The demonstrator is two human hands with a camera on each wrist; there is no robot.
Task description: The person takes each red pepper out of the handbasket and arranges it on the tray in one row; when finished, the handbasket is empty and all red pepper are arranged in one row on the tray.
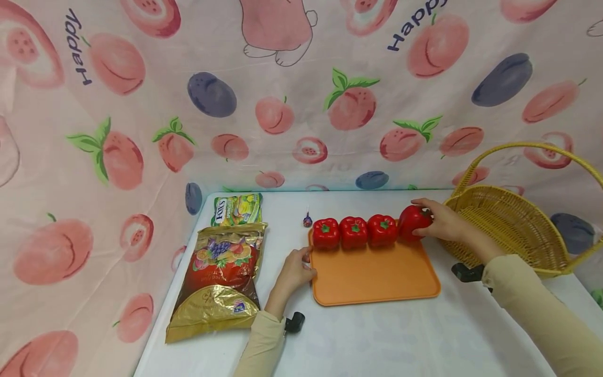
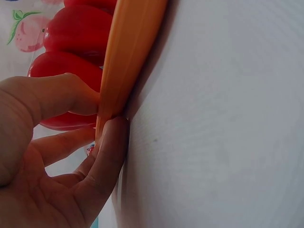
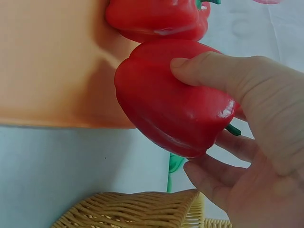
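Observation:
My right hand (image 1: pixel 442 221) grips a red bell pepper (image 3: pixel 166 95) with a green stem, thumb on one side and fingers on the other. The pepper is tilted over the far right corner of an orange tray (image 1: pixel 372 277). Three more red bell peppers stand in a row along the tray's far edge, the leftmost one (image 1: pixel 326 234) at its far left corner. At the tray's left side, my left hand (image 1: pixel 296 271) pinches the rim, and the left wrist view shows the thumb (image 2: pixel 71 95) on the rim with fingers against its outside.
Right of the tray stands a yellow wicker basket (image 1: pixel 513 225) with a tall handle. On the left lie a large gold and red fruit-print bag (image 1: pixel 219 272) and a green FOX'S packet (image 1: pixel 237 208). A small lollipop (image 1: pixel 308 220) lies behind the tray's left corner.

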